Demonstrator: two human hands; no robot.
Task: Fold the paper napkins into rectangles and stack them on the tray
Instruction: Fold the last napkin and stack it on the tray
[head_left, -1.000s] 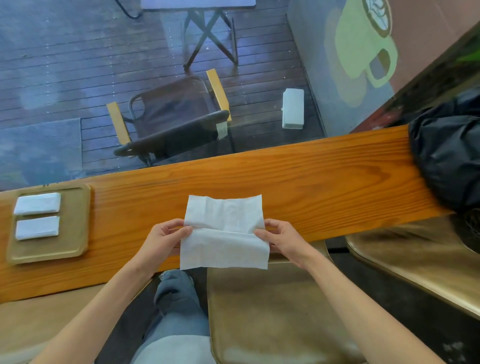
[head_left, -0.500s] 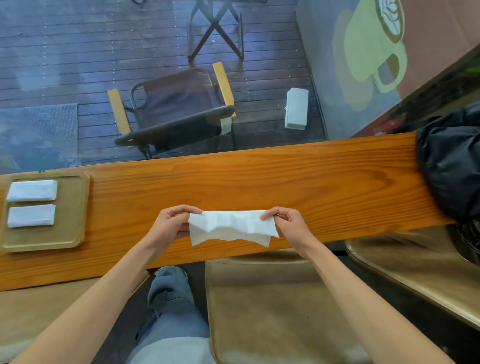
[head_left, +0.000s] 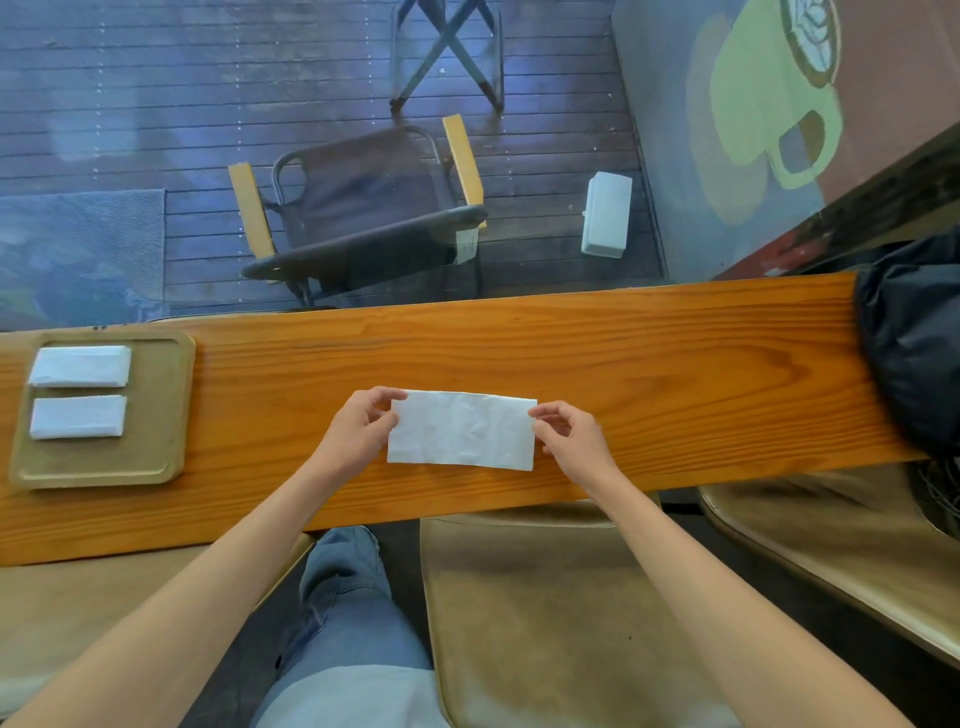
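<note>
Both hands pinch the short ends of one white napkin (head_left: 461, 430) — the left hand (head_left: 358, 428) has thumb and fingers closed on its left edge, the right hand (head_left: 570, 439) on its right edge, so each grip is narrow and holding paper. That napkin is folded into a wide rectangle and lies flat on the wooden surface (head_left: 649, 374), roughly at its middle, with the long edges running left to right.

Well to the left sits a tan tray (head_left: 156, 415) on the same surface. Two folded napkins lie on it side by side, not stacked — the far one (head_left: 80, 366) near the tray's back rim, the near one (head_left: 78, 417) just in front of it with a thin strip of tray between them.

A dark bag (head_left: 914, 343) rests at the right end of the surface. Below the surface's near edge is a padded tan seat (head_left: 545, 623), beside the person's knee.
</note>
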